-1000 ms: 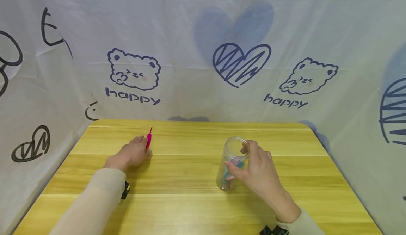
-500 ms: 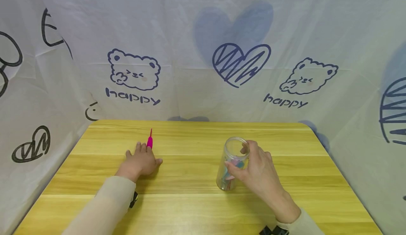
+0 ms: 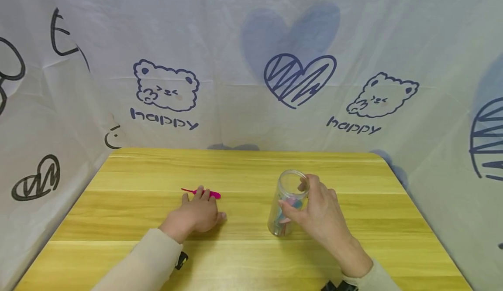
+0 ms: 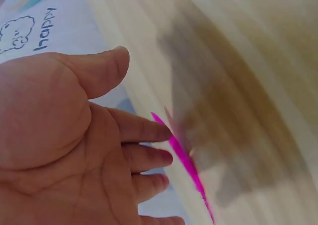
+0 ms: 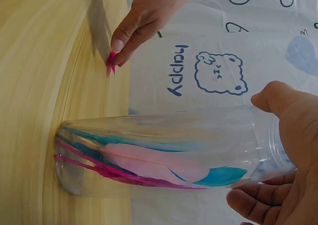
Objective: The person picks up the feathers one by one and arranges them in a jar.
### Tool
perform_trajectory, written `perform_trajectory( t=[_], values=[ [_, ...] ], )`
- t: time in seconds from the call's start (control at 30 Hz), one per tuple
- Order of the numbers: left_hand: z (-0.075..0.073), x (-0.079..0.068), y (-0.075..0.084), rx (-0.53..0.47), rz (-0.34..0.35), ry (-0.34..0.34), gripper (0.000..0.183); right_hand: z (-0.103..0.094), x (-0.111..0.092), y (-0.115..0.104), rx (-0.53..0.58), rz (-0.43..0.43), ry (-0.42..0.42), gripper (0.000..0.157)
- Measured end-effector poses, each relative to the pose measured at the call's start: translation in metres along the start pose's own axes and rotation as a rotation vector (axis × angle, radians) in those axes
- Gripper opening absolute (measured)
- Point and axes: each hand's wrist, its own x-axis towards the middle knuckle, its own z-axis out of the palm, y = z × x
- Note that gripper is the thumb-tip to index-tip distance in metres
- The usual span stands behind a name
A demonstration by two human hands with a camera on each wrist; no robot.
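My left hand (image 3: 198,214) is over the left part of the table, fingers extended, their tips on a bright magenta feather (image 3: 215,194). In the left wrist view the palm and thumb are spread, and the feather (image 4: 185,159) runs past the fingertips along the wood. With my right hand (image 3: 324,210) I hold a clear open-topped jar (image 3: 275,221) near its rim, thumb on one side and fingers on the other. The jar stands upright. Inside it, the right wrist view shows a pale pink feather (image 5: 154,160), teal feathers (image 5: 226,176) and magenta ones (image 5: 129,176).
The light wooden table (image 3: 243,265) has rounded far corners. White cloth (image 3: 232,107) printed with hearts, bears and lettering hangs behind it and along both sides. Dark straps show at both wrists.
My left hand has come nearer and to the right across the table. The magenta feather moved along with it and turned from pointing away to lying crosswise. The right hand and jar stayed put.
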Motion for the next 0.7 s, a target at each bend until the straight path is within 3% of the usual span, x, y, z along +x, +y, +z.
perform_trajectory(
  t=[0.13, 0.23, 0.33, 0.53, 0.7],
  values=[
    [-0.005, 0.001, -0.006, 0.023, 0.073, 0.099, 0.056, 0.0, 0.0, 0.0, 0.003, -0.005, -0.001, 0.07],
    [-0.009, 0.008, -0.022, 0.082, 0.131, 0.228, 0.042, -0.001, -0.001, 0.0, 0.005, -0.01, 0.002, 0.07],
    [-0.013, 0.013, -0.04, 0.136, 0.128, 0.324, 0.034, -0.001, 0.0, 0.0, 0.007, -0.011, 0.005, 0.068],
    [-0.013, 0.022, -0.069, 0.14, 0.075, 0.397, 0.028, -0.001, 0.001, -0.001, 0.004, 0.017, -0.011, 0.068],
    [-0.006, 0.031, -0.078, 0.201, 0.142, 0.444, 0.018, -0.001, 0.0, -0.001, 0.0, 0.022, -0.014, 0.069]
  ],
)
